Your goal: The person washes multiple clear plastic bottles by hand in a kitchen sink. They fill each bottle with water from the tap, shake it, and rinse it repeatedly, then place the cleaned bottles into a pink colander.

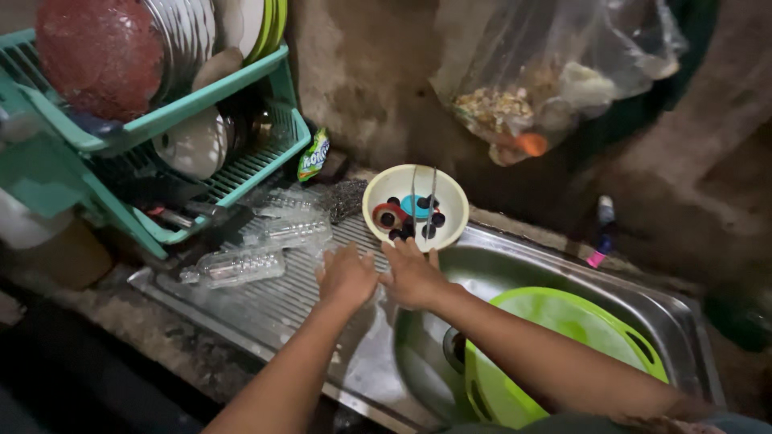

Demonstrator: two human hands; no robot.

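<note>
We see both hands side by side at the near edge of the sink's drainboard (265, 305), palms down and fingers spread, gripping nothing. The left hand (347, 277) rests flat on the ribbed steel; the right hand (413, 273) lies just beside it, its fingertips touching or almost touching the near rim of the bowl (378, 193). That cream bowl sits straight ahead of the hands, at the back corner where drainboard meets basin, and holds small round pieces in red, blue and black, with two thin metal rods standing up out of it. The right hand is plainly the nearer of the two; the left sits a little to the side, closer to the clear plastic trays (265, 241) lying on the drainboard. A green tub (563, 329) fills the basin under the right forearm.
</note>
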